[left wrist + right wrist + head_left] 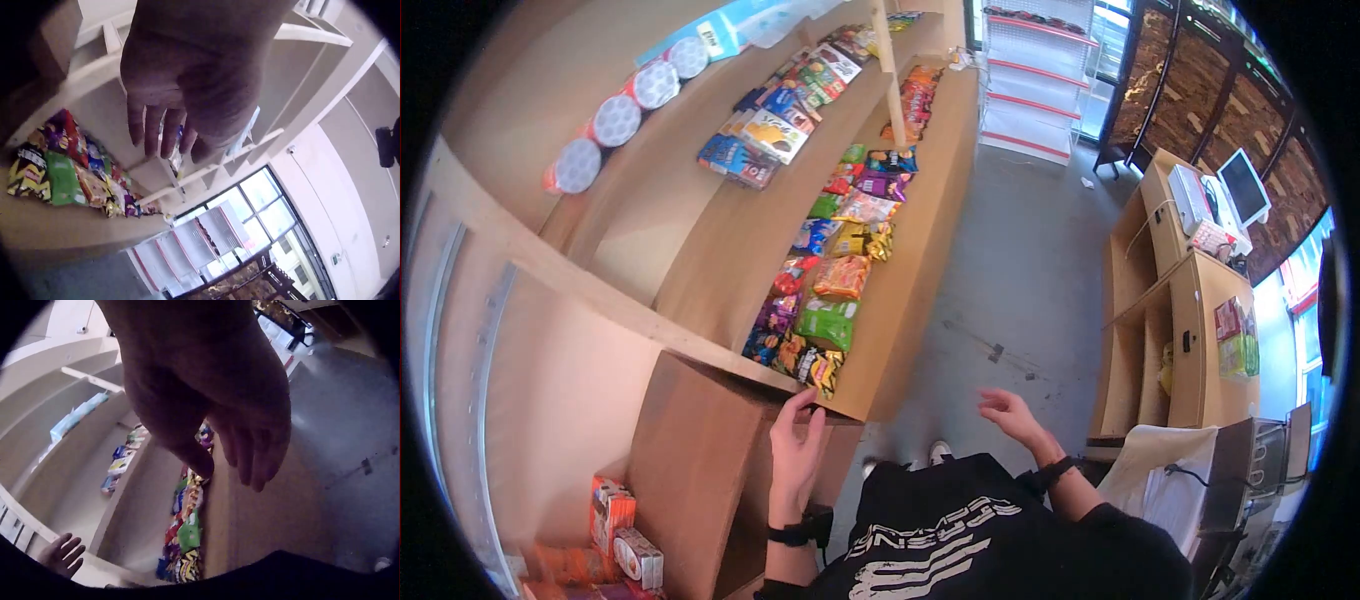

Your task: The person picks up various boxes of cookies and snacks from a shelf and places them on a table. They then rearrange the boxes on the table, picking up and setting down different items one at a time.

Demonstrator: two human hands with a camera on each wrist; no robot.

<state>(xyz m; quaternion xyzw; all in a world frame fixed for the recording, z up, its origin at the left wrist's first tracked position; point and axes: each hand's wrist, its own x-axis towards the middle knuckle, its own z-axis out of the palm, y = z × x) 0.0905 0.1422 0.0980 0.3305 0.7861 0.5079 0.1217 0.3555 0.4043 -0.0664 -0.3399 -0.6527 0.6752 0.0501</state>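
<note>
My left hand (796, 455) is raised near the front end of the wooden shelf, just below a black and yellow snack bag (820, 368); its fingers are relaxed and hold nothing. In the left wrist view the left hand (194, 81) hangs with fingers apart, the snack bags beyond it. Over the grey floor, right of the shelf, my right hand (1012, 415) is held out empty with loosely bent fingers. The right wrist view shows the right hand (212, 400) with nothing in it. Rows of colourful bags, including a green bag (828, 322), lie along the shelf.
Flat packs (775, 135) lie on a higher shelf, with white-topped tubs (617, 120) above. Boxes (610, 512) stand at lower left. A white rack (1035, 85) is at the back, and a wooden counter (1175, 330) with a monitor (1243, 186) stands on the right.
</note>
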